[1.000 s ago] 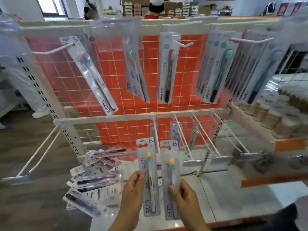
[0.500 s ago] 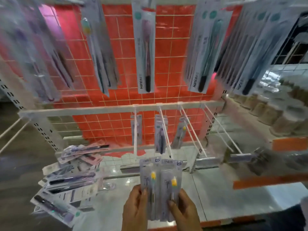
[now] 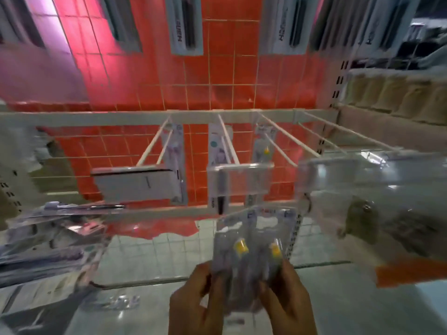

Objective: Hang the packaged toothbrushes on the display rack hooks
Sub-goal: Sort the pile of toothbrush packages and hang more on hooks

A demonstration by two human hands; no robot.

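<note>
Nearest the camera, the left hand (image 3: 193,303) and the right hand (image 3: 287,301) together grip two packaged toothbrushes (image 3: 254,250), side by side, fingers curled round the lower edges of the packs. Both packs show yellow brush heads; the picture is blurred, so finer detail cannot be read. The packs are held upright, just below and in front of the lower hook row (image 3: 227,143), not yet on any hook.

To the left of that row, lower down, a loose pile of packaged toothbrushes (image 3: 48,235) lies on the white shelf (image 3: 150,252). These remain to be hung.

On the lower hook row itself, three hooks each carry at least one pack at the back, near the crossbar (image 3: 96,117); the count per hook cannot be told. The hooks to the right of these appear bare. Clear label holders (image 3: 242,180) sit at the hook tips, and the packs must pass them.

Beyond and above the row, against the red grid panel (image 3: 217,76), the bottoms of further hung packs (image 3: 186,25) are in view.

Judgement: the task is partly done. Upper stock is hung, the lower row is barely filled, two packs are in hand, and the pile is outstanding.
</note>
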